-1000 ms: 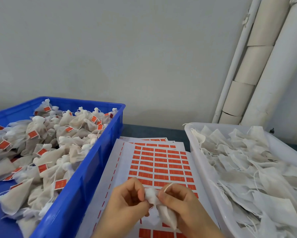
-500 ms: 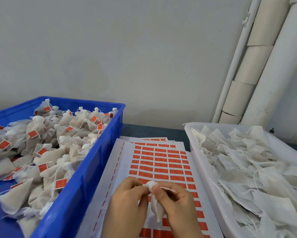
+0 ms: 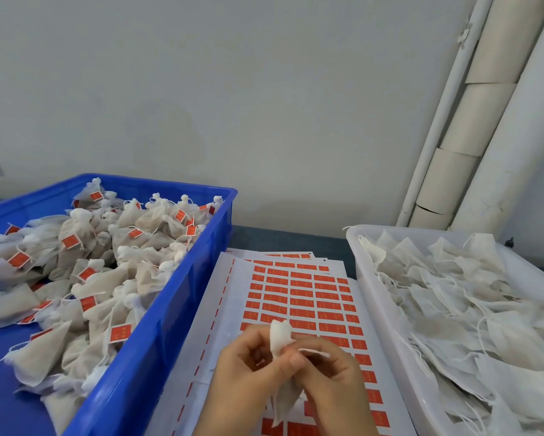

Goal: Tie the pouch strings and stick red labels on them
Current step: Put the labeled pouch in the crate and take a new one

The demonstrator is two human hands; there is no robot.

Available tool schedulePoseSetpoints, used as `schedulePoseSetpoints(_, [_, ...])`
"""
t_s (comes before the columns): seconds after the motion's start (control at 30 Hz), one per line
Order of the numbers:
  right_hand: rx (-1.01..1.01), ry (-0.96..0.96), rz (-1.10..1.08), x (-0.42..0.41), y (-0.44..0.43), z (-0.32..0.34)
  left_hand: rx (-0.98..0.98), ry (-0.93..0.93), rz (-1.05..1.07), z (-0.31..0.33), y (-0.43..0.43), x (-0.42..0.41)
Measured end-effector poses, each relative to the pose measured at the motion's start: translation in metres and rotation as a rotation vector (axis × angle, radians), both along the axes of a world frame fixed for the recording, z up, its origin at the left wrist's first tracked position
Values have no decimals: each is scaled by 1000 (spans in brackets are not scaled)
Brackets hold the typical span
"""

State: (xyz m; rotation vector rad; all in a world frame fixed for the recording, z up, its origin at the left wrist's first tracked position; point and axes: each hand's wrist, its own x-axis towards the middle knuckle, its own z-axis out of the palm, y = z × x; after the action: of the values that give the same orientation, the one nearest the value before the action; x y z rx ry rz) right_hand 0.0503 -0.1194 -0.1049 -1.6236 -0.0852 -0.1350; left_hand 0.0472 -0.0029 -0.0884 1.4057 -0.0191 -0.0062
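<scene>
Left hand (image 3: 248,366) and right hand (image 3: 330,372) both pinch one white pouch's (image 3: 281,338) neck above the red label sheet (image 3: 299,297).

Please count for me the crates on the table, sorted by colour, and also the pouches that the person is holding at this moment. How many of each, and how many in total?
Blue crate: 1
White crate: 1
Pouch held between left hand and right hand: 1
Total: 3
</scene>
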Motion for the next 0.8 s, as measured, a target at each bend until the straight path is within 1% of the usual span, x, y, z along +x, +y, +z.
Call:
schedulePoseSetpoints(0.07, [31,7,42,0,-2,2,9,-53,-39,3,2,-2])
schedulePoseSetpoints(0.13, [153,37,88,-1,-3,6,43,-75,-92,3,5,-1])
schedulePoseSetpoints(0.2, [205,65,116,-2,-6,5,104,-80,-145,3,6,-2])
schedulePoseSetpoints(0.27, [196,63,119,-1,-7,6,141,-71,-152,3,6,-2])
schedulePoseSetpoints(0.47, [181,40,116,-2,-10,13,92,-91,-141,2,7,-2])
schedulePoseSetpoints(0.6, [151,38,129,-2,-9,14,69,-79,-221,-1,10,0])
schedulePoseSetpoints(0.7, [180,74,166,-2,-10,13,25,-55,-276,-4,13,2])
schedulePoseSetpoints(0.8, [242,133,196,-2,-10,12,4,-25,-285,-8,12,4])
